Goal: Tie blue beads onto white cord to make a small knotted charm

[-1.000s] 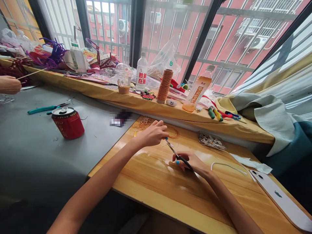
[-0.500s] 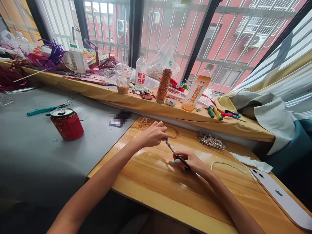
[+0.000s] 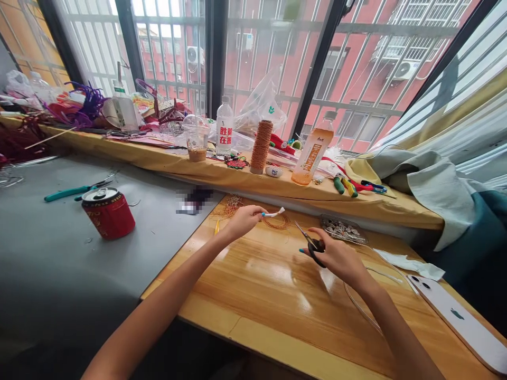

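Observation:
Between the fingertips of my left hand (image 3: 244, 220) is a short white cord-like piece (image 3: 275, 214), its end frayed or knotted and pointing right. My right hand (image 3: 336, 256) has its fingers in the black handles of a pair of scissors (image 3: 311, 243). The blades point up and left, apart from the white piece. Below and behind the left fingertips lies a coil of copper-coloured wire (image 3: 279, 222) on the wooden board (image 3: 253, 279). A tangle of thin wire (image 3: 233, 205) sits just beyond my left hand.
A clear tray of small pieces (image 3: 343, 229), a white cable (image 3: 382, 273) and a phone (image 3: 455, 316) lie on the right. To the left stand a red can (image 3: 109, 214) and teal-handled pliers (image 3: 71, 192). Bottles, including an orange drink (image 3: 312, 153), and a wire-wrapped spool (image 3: 261, 148) line the sill.
My right hand has drawn the scissors right, away from my left hand. My left hand has shifted slightly left, and the white piece now shows clearly in its fingers.

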A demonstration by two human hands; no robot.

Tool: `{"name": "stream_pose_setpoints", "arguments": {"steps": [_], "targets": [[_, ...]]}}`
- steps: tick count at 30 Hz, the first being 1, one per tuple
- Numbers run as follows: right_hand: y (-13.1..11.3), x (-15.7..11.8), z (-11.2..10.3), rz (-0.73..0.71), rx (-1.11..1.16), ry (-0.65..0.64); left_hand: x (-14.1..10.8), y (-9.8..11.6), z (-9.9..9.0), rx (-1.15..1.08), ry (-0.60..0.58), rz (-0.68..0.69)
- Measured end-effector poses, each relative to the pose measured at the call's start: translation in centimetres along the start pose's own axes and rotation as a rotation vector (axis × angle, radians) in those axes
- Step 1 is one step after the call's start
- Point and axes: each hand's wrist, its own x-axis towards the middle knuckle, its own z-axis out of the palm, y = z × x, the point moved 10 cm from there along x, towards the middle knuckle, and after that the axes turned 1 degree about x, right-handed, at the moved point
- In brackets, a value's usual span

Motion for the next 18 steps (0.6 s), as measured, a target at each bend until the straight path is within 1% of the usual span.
{"name": "stream_pose_setpoints", "arguments": {"steps": [2,4,7,8,10,12,13,14,15,17,18], "targets": [[2.4,0.1,-0.1,0.126,-0.100,-0.014,0.0,-0.8,1.0,-0.158,-0.065,-0.081],[4.1,0.1,0.4,0.194,-0.154,-0.053,0.0,-1.1,1.8,-0.284,-0.106,-0.113],[4.7,0.2,1.5,0.173,-0.148,-0.101,-0.3,-1.3,2.9,-0.416,-0.175,-0.144],[4.7,0.3,1.4,0.153,-0.149,-0.080,-0.4,-1.2,3.1,-0.437,-0.195,-0.148],[4.5,0.4,0.4,0.148,-0.180,0.032,-0.5,-0.9,3.6,-0.422,-0.237,-0.147],[4.2,0.2,-1.1,0.175,-0.204,0.169,-0.7,-0.6,3.7,-0.295,-0.288,-0.115],[4.0,0.1,-1.6,0.182,-0.196,0.212,-0.7,-0.7,3.4,-0.182,-0.295,-0.095],[3.6,0.0,-1.8,0.179,-0.175,0.232,-0.7,-0.9,2.8,-0.038,-0.273,-0.086],[3.2,-0.1,-1.8,0.169,-0.149,0.233,-0.7,-1.4,1.7,0.126,-0.219,-0.092],[2.3,-0.1,-1.2,0.146,-0.112,0.205,-0.8,-2.9,-1.3,0.435,-0.073,-0.161],[1.8,-0.2,-0.8,0.138,-0.107,0.185,-1.0,-3.7,-2.5,0.532,-0.028,-0.195]]}}
